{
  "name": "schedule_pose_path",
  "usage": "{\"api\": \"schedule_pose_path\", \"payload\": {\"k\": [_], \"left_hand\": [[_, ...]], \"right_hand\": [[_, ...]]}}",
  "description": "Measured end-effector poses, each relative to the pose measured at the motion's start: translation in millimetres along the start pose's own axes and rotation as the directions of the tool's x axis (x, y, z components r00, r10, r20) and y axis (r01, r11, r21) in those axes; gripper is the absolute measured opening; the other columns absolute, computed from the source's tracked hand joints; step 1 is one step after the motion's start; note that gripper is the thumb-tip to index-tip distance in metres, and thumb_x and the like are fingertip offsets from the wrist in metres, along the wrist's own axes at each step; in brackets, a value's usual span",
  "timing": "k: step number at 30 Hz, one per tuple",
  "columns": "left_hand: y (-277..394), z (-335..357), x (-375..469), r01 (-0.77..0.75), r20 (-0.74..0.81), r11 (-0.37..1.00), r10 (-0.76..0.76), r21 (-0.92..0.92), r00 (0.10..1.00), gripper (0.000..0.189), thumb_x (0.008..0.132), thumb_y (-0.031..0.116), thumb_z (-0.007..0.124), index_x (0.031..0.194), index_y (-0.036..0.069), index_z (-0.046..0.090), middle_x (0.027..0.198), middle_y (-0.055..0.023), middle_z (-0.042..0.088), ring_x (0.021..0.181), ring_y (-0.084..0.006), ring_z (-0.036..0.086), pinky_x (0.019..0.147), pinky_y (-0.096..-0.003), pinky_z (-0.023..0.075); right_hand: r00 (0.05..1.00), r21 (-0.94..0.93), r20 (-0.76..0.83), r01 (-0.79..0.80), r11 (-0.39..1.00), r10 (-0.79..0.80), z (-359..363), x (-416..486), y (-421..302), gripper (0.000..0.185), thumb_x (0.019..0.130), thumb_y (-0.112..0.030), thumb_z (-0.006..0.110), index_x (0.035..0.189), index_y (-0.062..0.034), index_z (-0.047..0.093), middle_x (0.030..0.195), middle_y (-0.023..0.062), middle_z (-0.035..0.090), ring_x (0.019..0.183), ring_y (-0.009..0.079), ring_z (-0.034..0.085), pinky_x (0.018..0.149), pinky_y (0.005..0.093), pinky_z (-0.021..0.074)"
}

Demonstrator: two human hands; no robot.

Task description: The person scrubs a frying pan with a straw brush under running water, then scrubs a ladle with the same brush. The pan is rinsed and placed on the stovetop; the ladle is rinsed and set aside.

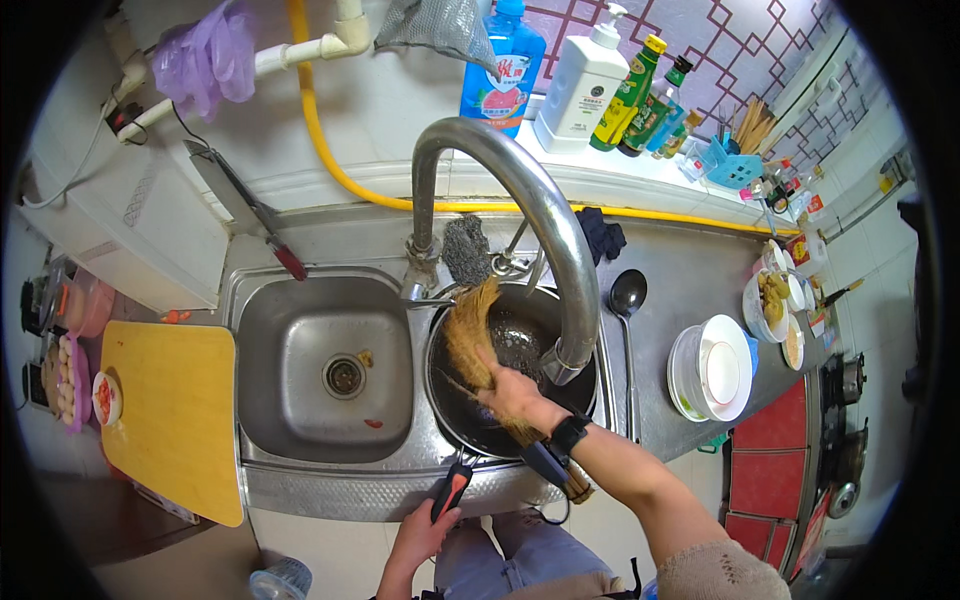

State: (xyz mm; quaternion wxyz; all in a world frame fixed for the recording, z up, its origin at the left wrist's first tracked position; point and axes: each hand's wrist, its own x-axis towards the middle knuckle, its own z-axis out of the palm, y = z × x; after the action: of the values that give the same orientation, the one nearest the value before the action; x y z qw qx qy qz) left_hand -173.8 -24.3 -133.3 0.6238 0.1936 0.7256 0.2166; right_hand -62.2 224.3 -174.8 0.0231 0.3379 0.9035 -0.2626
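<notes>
A dark wok (517,337) rests over the right basin of a steel sink, with some liquid at its bottom. My left hand (424,529) is closed around the wok's black and orange handle (452,491) at the front edge. My right hand (517,397) grips a straw brush (472,330), its bristles against the wok's left inner side and its bound end sticking out over the front rim. The curved steel faucet (510,157) arches above the wok. A wire scouring pad (466,249) lies behind the wok.
Left are an empty-handed basin (262,360) with food scraps, a yellow cutting board (172,420) and a cleaver (240,195). Right are a ladle (628,300) and stacked white bowls (724,367). Bottles (581,90) line the ledge behind a yellow hose (330,169).
</notes>
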Motion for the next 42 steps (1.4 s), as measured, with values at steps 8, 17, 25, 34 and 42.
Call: {"api": "schedule_pose_path", "payload": {"k": [8,17,25,34,42], "left_hand": [[1.8,-0.9,-0.1,0.017,0.030,0.999,-0.015,-0.039,0.999,0.038,0.087,0.038,0.064,0.091,0.002,0.056,0.061,-0.0057,0.057,0.047,-0.0154,0.056,0.045,-0.0299,0.0451],[0.9,-0.8,0.1,-0.003,0.014,1.000,0.003,-0.010,1.000,0.039,0.087,0.039,0.064,0.091,0.001,0.055,0.061,-0.0061,0.057,0.047,-0.0158,0.057,0.045,-0.0298,0.0458],[-2.0,1.1,0.7,-0.058,-0.031,0.997,0.060,0.052,0.998,0.043,0.086,0.042,0.063,0.093,0.000,0.056,0.060,-0.0084,0.059,0.047,-0.0194,0.059,0.046,-0.0324,0.0468],[-8.7,1.3,4.1,-0.132,-0.084,0.983,0.143,0.131,0.986,0.045,0.086,0.043,0.063,0.095,0.000,0.056,0.060,-0.0112,0.061,0.048,-0.0227,0.061,0.049,-0.0342,0.0481],[-6.3,1.4,-0.1,-0.046,-0.042,0.997,0.049,0.069,0.998,0.047,0.085,0.045,0.062,0.097,-0.001,0.058,0.062,-0.0126,0.062,0.050,-0.0236,0.062,0.050,-0.0351,0.0479]], "right_hand": [[0.945,0.289,0.302,-0.212,0.933,0.121,-25.7,-3.9,5.4,0.076,0.083,-0.022,0.063,0.148,-0.0185,0.023,0.093,0.0197,0.066,0.081,0.0298,0.066,0.075,0.0384,0.0521],[0.931,0.226,0.346,-0.201,0.953,0.114,3.3,0.3,21.1,0.064,0.082,-0.022,0.063,0.140,-0.0140,0.037,0.103,0.0215,0.064,0.096,0.0298,0.063,0.084,0.0380,0.0487],[0.930,0.376,0.195,-0.363,0.853,0.311,10.4,18.3,23.7,0.052,0.079,-0.021,0.067,0.124,-0.0006,0.052,0.091,0.0188,0.068,0.083,0.0281,0.066,0.076,0.0374,0.0515],[0.904,-0.014,-0.192,-0.391,0.920,0.381,-36.0,-3.4,88.5,0.019,0.082,-0.022,0.058,0.098,-0.0138,0.066,0.087,0.0168,0.067,0.079,0.0314,0.068,0.063,0.0411,0.0537],[0.689,-0.723,0.652,0.440,0.532,0.317,-91.7,-35.2,91.6,0.042,0.092,-0.024,0.043,0.135,-0.0238,0.044,0.100,0.0106,0.062,0.096,0.0279,0.060,0.070,0.0403,0.0486]]}}
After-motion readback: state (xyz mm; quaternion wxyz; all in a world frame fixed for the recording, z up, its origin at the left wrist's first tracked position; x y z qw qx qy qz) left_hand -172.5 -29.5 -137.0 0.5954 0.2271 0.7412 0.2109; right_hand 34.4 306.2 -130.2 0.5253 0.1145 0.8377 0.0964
